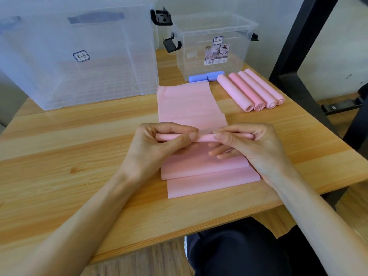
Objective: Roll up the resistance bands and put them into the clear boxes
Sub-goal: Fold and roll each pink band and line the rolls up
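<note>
At a light wooden table [59, 148], a person's left hand [159, 144] and right hand [245, 144] each pinch a thin rolled section of a long flat pink resistance band [189, 104], fingers curled round the roll at the table's middle, with loose folds lying beneath the hands. Four rolled pink bands [253, 90] lie side by side to the right, beside two rolled blue bands [207, 76]. Behind stand a large clear plastic box [79, 56] and a small clear plastic box [215, 44].
</note>
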Tool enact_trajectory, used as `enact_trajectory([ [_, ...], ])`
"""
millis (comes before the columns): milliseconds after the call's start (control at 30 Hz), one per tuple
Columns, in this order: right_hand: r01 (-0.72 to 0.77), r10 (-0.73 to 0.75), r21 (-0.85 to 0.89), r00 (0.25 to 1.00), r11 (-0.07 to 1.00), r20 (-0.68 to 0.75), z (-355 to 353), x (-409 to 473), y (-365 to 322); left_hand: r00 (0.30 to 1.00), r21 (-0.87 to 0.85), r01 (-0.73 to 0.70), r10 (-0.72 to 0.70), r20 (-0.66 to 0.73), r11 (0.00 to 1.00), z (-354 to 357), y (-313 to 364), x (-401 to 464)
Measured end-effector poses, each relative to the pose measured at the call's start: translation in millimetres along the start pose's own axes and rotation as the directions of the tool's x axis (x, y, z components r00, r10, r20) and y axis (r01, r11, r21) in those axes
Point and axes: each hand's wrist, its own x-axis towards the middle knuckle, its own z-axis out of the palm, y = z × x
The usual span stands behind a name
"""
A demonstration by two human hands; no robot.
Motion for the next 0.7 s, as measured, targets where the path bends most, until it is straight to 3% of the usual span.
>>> enact_trajectory([
  [167, 0.008, -0.008, 0.031, 1.0, 0.999, 0.015, -0.3, 0.3, 1.1, 0.999, -0.009, 0.036, -0.037, -0.022, 0.999, 1.9, 1.0, -0.2],
  [500, 0.004, -0.004, -0.016, 1.0, 1.0, -0.019, 0.3, 0.0, 0.1, 1.0, 0.019, -0.03, 0.03, 0.008, 0.999, -0.9, -0.9, -0.5],
  [700, -0.003, 0.003, 0.011, 1.0, 1.0, 0.006, 0.4, 0.4, -0.2, 1.0, 0.02, 0.018, -0.018, -0.004, 1.0, 0.4, 0.1, -0.5],
])
